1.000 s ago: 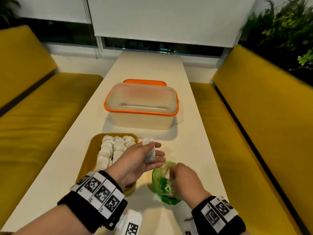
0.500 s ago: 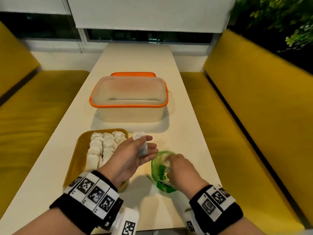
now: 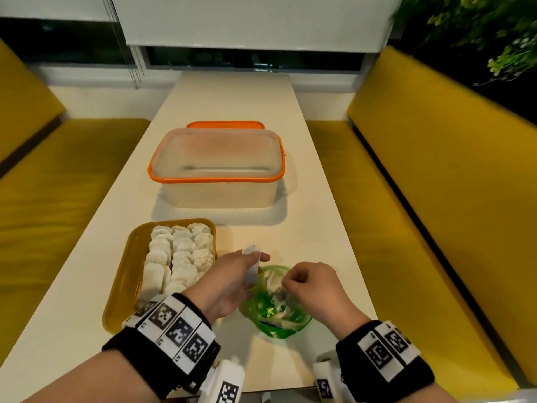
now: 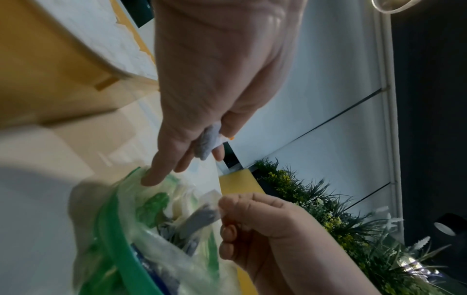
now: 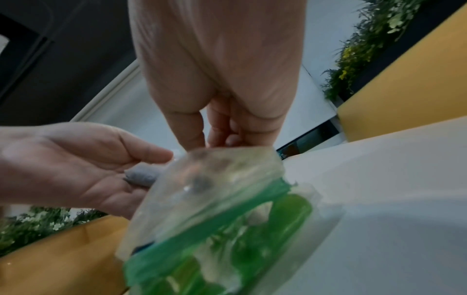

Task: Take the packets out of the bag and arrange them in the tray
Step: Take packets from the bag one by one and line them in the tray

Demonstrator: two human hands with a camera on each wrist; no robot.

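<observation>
Bare bench (image 3: pixel 313 237) is lying open between the yellow tray (image 3: pixel 122 283) and the big orange-rimmed container (image 3: pixel 216 170), and along the right edge. The container is blocking reach toward the far end. Packets (image 3: pixel 177 257) are filling the tray's right part, leaving its left strip free. Both hands are crowding the green bag (image 3: pixel 276 312) just right of the tray.

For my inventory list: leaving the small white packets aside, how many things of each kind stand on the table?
yellow tray: 1
clear box with orange rim: 1
orange lid, behind the box: 1
green plastic bag: 1
Total: 4
</observation>
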